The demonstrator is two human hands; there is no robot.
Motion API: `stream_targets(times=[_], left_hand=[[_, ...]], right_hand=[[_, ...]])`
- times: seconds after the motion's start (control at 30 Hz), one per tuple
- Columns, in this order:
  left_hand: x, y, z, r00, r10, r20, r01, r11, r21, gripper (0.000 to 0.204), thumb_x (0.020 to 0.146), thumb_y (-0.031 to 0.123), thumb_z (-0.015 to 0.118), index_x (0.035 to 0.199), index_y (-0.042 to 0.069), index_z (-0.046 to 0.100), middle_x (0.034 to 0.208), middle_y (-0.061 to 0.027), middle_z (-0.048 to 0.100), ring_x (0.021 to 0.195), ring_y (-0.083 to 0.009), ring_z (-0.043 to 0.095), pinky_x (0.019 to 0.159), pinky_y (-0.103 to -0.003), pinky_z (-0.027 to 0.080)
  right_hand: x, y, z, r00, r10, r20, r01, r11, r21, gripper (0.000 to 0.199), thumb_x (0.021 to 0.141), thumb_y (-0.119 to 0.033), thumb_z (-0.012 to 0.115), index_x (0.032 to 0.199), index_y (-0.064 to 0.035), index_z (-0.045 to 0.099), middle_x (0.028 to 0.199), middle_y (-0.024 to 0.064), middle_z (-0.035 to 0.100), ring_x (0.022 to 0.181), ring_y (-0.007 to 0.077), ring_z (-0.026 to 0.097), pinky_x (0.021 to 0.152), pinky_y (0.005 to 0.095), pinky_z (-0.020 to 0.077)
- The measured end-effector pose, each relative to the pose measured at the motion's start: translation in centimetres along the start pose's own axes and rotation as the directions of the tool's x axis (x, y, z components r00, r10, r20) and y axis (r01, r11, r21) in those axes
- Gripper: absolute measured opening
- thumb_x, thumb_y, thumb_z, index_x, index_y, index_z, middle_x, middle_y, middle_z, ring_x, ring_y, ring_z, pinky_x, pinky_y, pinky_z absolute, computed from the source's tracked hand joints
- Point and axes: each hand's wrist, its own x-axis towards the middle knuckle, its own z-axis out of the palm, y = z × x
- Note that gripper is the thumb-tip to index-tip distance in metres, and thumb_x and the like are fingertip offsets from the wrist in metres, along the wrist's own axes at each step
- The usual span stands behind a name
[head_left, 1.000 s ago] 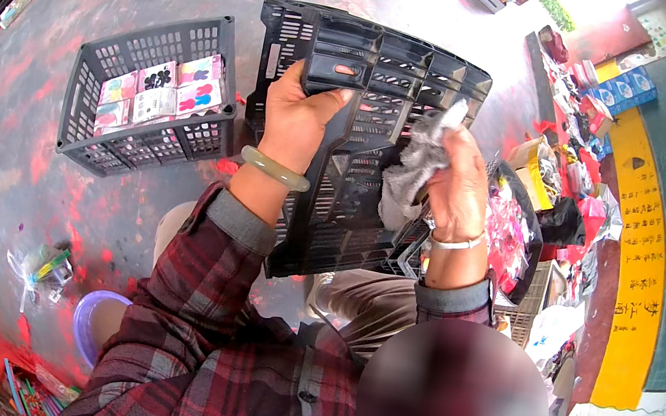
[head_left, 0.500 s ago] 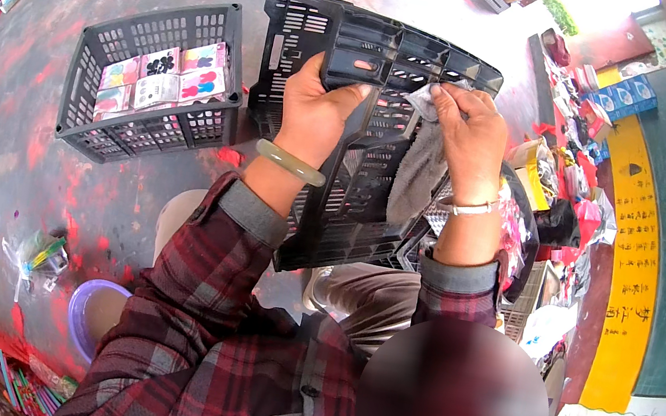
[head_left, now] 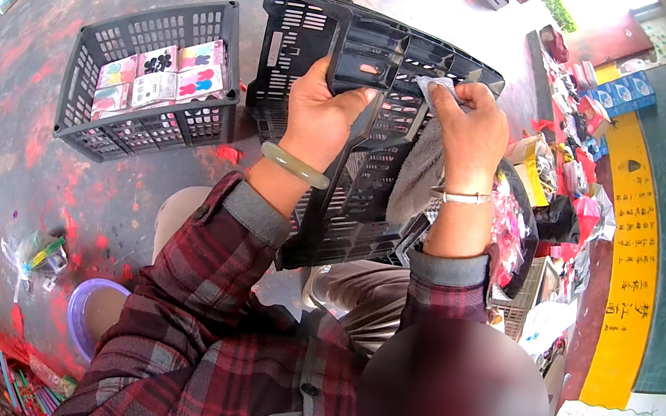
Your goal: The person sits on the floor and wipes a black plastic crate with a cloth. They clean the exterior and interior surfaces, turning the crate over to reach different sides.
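Head view shows both bare hands raised in front of the person's body, working at a black slatted crate [head_left: 383, 128] that is tilted up on its side between them, above the person's legs. The left hand [head_left: 318, 116] has its grip closed on the crate's left part, the thumb laid flat across the ribbed band beside an oblong handle slot; the other fingers go behind the plastic, so how far they wrap around it is hard to tell. The right hand [head_left: 471, 134] has its thumb and forefinger pinched together on the upper end of a grey cloth [head_left: 417, 178], right by that same ribbed band, with the remaining fingers curled in. From this pinch the cloth hangs down in front of the slatted side, its lower end near the crate's bottom edge. A pale green bangle [head_left: 296, 166] sits around the left wrist, a thin silvery one around the right. Well to the left, a second black crate [head_left: 131, 139] stands upright on the red-stained floor [head_left: 4, 150], holding flat packets [head_left: 158, 79] with colourful printed shapes.
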Motion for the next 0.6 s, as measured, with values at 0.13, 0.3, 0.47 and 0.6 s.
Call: stream_targets(times=[0.13, 0.3, 0.47, 0.6], left_hand=[[-0.2, -1.2, 0.4, 0.998, 0.057, -0.01, -0.057, 0.998, 0.021, 0.021, 0.078, -0.008, 0.059, 0.097, 0.001, 0.06, 0.087, -0.0046, 0.064, 0.074, -0.0102, 0.059, 0.067, -0.023, 0.049], [-0.5, -1.5, 1.0, 0.994, 0.097, -0.052, -0.098, 0.995, -0.009, 0.021, 0.077, -0.009, 0.059, 0.096, 0.0, 0.061, 0.087, -0.0048, 0.064, 0.073, -0.0102, 0.059, 0.067, -0.023, 0.049], [-0.7, -2.1, 1.1, 0.996, 0.058, -0.073, -0.06, 0.998, -0.022, 0.021, 0.076, -0.01, 0.059, 0.095, 0.0, 0.062, 0.088, -0.0043, 0.064, 0.072, -0.01, 0.059, 0.068, -0.023, 0.049], [-1.1, -2.4, 1.4, 0.994, 0.088, -0.066, -0.09, 0.996, -0.022, 0.021, 0.076, -0.01, 0.059, 0.095, 0.0, 0.062, 0.088, -0.0048, 0.064, 0.073, -0.0108, 0.06, 0.068, -0.024, 0.05]], right_hand=[[-0.4, -1.0, 1.1, 0.984, 0.052, -0.171, -0.06, 0.997, -0.042, 0.029, 0.066, -0.026, 0.067, 0.08, -0.0006, 0.062, 0.082, 0.0188, 0.062, 0.079, 0.0355, 0.06, 0.073, 0.0417, 0.0465], [0.1, -1.2, 2.5, 0.962, 0.156, -0.226, -0.13, 0.984, 0.125, 0.026, 0.063, -0.019, 0.066, 0.078, 0.001, 0.06, 0.079, 0.0211, 0.061, 0.079, 0.0376, 0.058, 0.074, 0.0418, 0.0458], [0.0, -0.2, 2.1, 0.976, 0.175, -0.13, -0.145, 0.966, 0.212, 0.025, 0.061, -0.014, 0.066, 0.077, 0.0003, 0.056, 0.079, 0.02, 0.061, 0.077, 0.0374, 0.058, 0.072, 0.0405, 0.0447], [-0.1, 0.1, 2.0, 0.967, 0.203, -0.156, -0.166, 0.961, 0.222, 0.023, 0.06, -0.013, 0.066, 0.076, -0.0004, 0.055, 0.075, 0.019, 0.06, 0.075, 0.0363, 0.058, 0.07, 0.0391, 0.0447]])
